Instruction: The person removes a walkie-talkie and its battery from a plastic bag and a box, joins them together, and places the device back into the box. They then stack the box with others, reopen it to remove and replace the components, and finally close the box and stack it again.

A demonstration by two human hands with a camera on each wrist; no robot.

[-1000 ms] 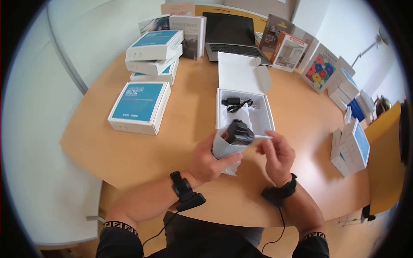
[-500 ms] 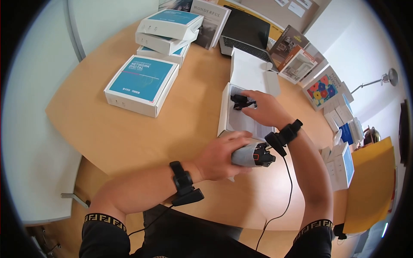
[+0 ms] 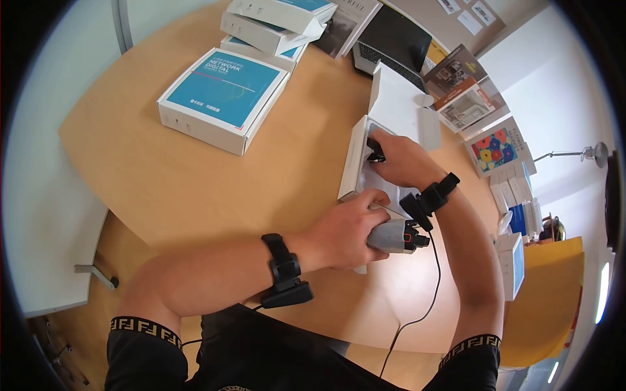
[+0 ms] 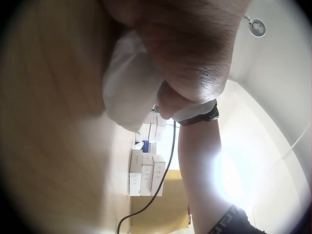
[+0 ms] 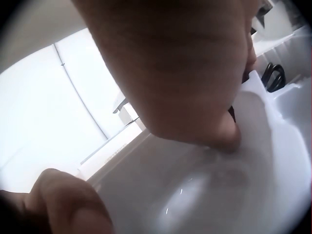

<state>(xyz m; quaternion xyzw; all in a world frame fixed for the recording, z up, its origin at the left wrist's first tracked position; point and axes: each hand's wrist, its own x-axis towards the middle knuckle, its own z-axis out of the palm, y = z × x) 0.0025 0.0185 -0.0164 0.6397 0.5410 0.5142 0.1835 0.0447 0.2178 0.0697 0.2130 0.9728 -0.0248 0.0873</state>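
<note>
In the head view my left hand [image 3: 345,233] holds a black device [image 3: 415,240] in a pale grey wrap [image 3: 387,236], its upper fingers at the near edge of the open white box [image 3: 353,159]. The left wrist view shows translucent wrapping [image 4: 129,80] hanging under this hand [image 4: 192,48]. My right hand [image 3: 405,159] reaches into the box, thumb and fingers around a black adapter [image 3: 375,150]. From the right wrist, this hand [image 5: 175,73] covers most of the adapter; a black cable [image 5: 277,78] lies beyond it in the white tray [image 5: 287,141].
Blue-topped white boxes [image 3: 222,91] stand left of the open box, some stacked behind. A laptop [image 3: 394,42] is at the back. Upright books [image 3: 497,153] and more white boxes [image 3: 510,260] line the right side. A cable [image 3: 435,277] hangs from the right wrist camera.
My right hand has moved from beside the device into the box and closed around the adapter. My left hand has turned the wrapped device sideways. The head view has shifted and tilted.
</note>
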